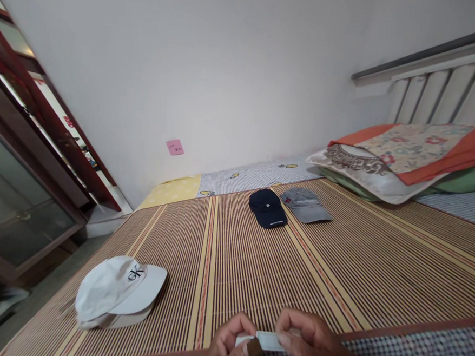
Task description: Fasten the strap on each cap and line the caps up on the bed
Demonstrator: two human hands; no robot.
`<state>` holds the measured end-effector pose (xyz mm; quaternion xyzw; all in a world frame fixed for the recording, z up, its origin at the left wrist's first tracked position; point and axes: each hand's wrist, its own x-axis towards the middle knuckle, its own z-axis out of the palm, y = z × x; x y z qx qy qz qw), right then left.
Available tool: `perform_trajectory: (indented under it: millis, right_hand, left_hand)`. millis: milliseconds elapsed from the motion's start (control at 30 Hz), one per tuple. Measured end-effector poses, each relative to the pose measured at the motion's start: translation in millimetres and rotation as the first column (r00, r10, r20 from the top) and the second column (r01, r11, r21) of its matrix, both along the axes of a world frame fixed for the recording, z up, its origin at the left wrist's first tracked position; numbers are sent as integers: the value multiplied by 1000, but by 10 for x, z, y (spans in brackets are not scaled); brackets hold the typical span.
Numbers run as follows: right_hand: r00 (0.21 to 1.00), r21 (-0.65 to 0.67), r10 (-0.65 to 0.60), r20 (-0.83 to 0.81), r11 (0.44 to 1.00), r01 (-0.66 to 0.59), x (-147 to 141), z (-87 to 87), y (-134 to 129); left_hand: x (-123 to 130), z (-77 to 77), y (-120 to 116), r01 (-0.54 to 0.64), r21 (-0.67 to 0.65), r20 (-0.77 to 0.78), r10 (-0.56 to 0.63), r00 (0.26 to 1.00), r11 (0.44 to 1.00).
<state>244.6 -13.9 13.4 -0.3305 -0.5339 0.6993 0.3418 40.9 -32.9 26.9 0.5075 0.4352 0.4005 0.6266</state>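
Low in the view, my left hand (232, 343) and my right hand (309, 340) pinch a pale strap (269, 341) between them. A brown piece (255, 350), like a strap end or buckle, shows by my left thumb. The strap looks like a cap's back band, but the rest of it falls below the picture edge. To the left on the mat lies a white cap (108, 288) with dark letters, its brim over a second pale brim (130, 318). Farther off, a navy cap (267, 207) sits beside a grey cap (305, 205), brims toward me.
A striped bamboo mat (179, 250) covers the bed. Pillows with an orange floral cloth (422, 147) lie at the right, near a white radiator (450, 92). A pink note (175, 147) is on the wall; a glass-paned door (24, 206) stands left.
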Motion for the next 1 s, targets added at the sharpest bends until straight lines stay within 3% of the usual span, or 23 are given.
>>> perform_trajectory:
  millis: [200, 400, 500, 733, 1000]
  right_hand:
    - [994, 82, -47, 94, 996, 40, 1, 84, -37]
    - [999, -25, 41, -4, 999, -41, -14, -24, -14]
    - [999, -21, 29, 44, 999, -28, -32, 11, -24]
    - [979, 163, -64, 192, 986, 32, 27, 120, -77]
    - [955, 267, -155, 253, 960, 86, -6, 263, -78]
  left_hand:
    - [8, 11, -3, 5, -12, 30, -4, 1000, 1000]
    - [-16, -37, -25, 26, -28, 54, -24, 998, 999]
    - [-23, -48, -33, 39, -39, 59, -36, 998, 999]
    - [35, 49, -33, -14, -58, 39, 16, 999, 998]
    - [46, -22, -11, 44, -43, -35, -46, 998, 998]
